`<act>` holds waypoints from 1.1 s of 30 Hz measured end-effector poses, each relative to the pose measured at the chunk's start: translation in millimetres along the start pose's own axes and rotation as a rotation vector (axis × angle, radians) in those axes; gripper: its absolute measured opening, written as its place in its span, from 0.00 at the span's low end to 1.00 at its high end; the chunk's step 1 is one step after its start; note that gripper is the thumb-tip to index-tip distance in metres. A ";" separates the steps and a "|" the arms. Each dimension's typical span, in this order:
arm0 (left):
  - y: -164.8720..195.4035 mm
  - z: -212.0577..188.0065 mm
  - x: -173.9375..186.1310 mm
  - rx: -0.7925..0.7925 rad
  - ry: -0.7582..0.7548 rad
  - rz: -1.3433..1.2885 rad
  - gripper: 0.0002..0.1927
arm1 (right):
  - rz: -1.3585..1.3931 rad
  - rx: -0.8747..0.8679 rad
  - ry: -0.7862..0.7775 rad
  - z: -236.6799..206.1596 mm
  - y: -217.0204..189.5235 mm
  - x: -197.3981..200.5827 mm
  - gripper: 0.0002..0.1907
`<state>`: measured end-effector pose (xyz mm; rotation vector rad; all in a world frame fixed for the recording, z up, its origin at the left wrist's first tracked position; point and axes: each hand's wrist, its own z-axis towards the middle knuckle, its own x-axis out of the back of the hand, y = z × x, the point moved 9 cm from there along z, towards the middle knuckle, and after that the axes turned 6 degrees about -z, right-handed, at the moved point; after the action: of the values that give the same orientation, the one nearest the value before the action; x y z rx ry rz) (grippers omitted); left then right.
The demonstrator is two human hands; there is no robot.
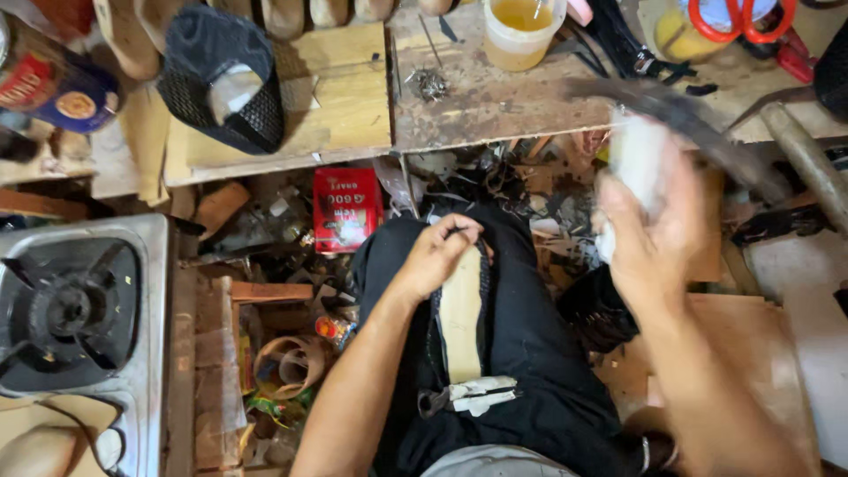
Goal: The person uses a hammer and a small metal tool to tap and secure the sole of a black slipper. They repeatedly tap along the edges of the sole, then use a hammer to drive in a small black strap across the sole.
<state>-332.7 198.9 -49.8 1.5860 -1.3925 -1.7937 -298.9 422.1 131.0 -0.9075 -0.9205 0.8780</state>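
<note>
On my lap lies a pale tan shoe sole with dark mesh edges (461, 322); my left hand (435, 256) clamps its far tip. At two o'clock my right hand (649, 234), well apart from the left, is closed on a white-handled, blurred dark tool (638, 159). At twelve o'clock, a red printed packet (344, 209) lies among scraps; beyond, a scarred wooden workbench (495, 97) carries a translucent cup of yellow glue (521, 31).

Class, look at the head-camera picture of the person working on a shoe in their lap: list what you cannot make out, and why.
- Tool in the right hand: motion blur, head view.
- Front of the shoe: covered by the left hand.
- Gas stove: cut off by the left edge.
- Scissors: cut off by the top edge.
</note>
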 end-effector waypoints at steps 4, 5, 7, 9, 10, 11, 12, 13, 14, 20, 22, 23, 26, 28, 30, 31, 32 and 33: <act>-3.9 10.0 19.4 0.017 0.032 0.063 0.09 | 0.493 0.197 0.071 -86.9 -9.4 -1.7 0.16; -4.7 10.5 20.1 0.019 0.036 0.089 0.09 | 0.392 0.194 0.027 -100.7 -4.7 -10.5 0.17; -3.0 14.4 14.9 -0.030 0.002 0.122 0.09 | -0.013 0.113 -0.149 -112.1 11.6 -25.8 0.19; -5.7 10.0 8.9 -0.085 -0.007 0.198 0.09 | -0.418 0.008 -0.331 -126.3 24.4 -29.5 0.21; -4.3 10.4 7.8 -0.128 0.001 0.261 0.09 | -0.277 -0.056 -0.265 -128.6 21.2 -13.1 0.14; -1.7 8.9 8.3 -0.169 0.012 0.330 0.09 | -0.131 -0.121 -0.199 -132.2 17.6 -0.4 0.09; -11.1 8.4 7.4 -0.097 0.000 0.205 0.08 | 0.009 -0.185 -0.137 -132.8 16.9 6.7 0.10; -17.6 7.8 7.1 -0.033 -0.010 0.086 0.08 | 0.049 -0.063 -0.122 -131.3 2.0 6.4 0.10; -21.3 7.5 5.1 0.027 -0.022 -0.030 0.07 | 0.092 0.062 -0.105 -129.4 -11.8 3.9 0.13; -1.4 1.3 3.0 -0.127 -0.027 0.123 0.09 | -0.402 -0.148 -0.417 -118.8 22.2 -33.1 0.24; -0.5 -2.1 -1.6 -0.069 -0.083 -0.025 0.11 | -0.020 -0.249 -0.327 -121.6 15.9 -9.1 0.18; -1.5 -3.2 -6.9 -0.040 -0.112 -0.110 0.12 | 0.177 -0.178 -0.240 -120.8 0.1 8.3 0.12; -3.6 -5.8 -0.4 0.081 0.008 -0.191 0.28 | 0.500 0.107 -0.143 -113.1 -39.7 17.4 0.16; 3.3 -5.4 -3.4 0.059 0.000 -0.210 0.32 | 0.280 0.164 -0.228 -100.8 -48.3 -10.5 0.19; 10.5 -5.1 -2.8 0.005 -0.003 -0.126 0.34 | -0.129 0.160 -0.367 -89.0 -42.6 -45.0 0.22; 13.0 -4.4 -2.0 -0.030 0.003 -0.038 0.35 | -0.335 0.149 -0.438 -87.1 -38.3 -52.2 0.24; 13.7 -5.5 -1.0 -0.054 0.010 0.048 0.35 | -0.541 0.127 -0.507 -88.6 -31.9 -55.5 0.25; 8.5 -4.5 -0.6 -0.027 0.012 -0.017 0.34 | -0.360 0.014 -0.455 -85.4 -27.7 -44.8 0.23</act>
<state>-331.2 193.7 -41.9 1.5970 -1.3482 -1.8019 -230.2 350.4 116.8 -0.5081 -1.4173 0.7871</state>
